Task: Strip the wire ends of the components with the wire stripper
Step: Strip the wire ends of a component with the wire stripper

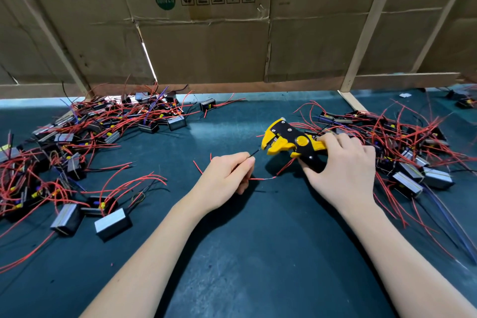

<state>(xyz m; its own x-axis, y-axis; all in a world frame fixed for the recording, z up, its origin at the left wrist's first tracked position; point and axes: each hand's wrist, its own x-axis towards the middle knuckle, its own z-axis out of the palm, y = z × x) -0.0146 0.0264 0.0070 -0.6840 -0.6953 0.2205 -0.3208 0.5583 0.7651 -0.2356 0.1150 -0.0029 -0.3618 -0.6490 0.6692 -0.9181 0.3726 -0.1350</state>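
Both forearms are stretched forward over the dark green mat (232,253); the left hand (224,178) is held palm-down near the middle of the mat, its thumb and forefinger pinched on a thin black wire (255,152) whose end is pointed up and right at the stripper's mouth, while red wires (260,178) are seen emerging from under the same hand on both sides; the right hand (343,165) is wrapped around the handles of the wire stripper (289,143), fingers curled over the top and thumb pressed beneath; the stripper is held just above the mat, tilted, its yellow and black head turned to the left with the mouth parted, the wire tip just beside it, contact not discernible; a bare silvery stretch is visible on one red wire below the tool; heaps of small black components (113,223) with tangled red, black and blue leads are spread at the left and at the right (410,178) of the mat; flattened cardboard boxes (206,33) are stood as a wall behind the mat.
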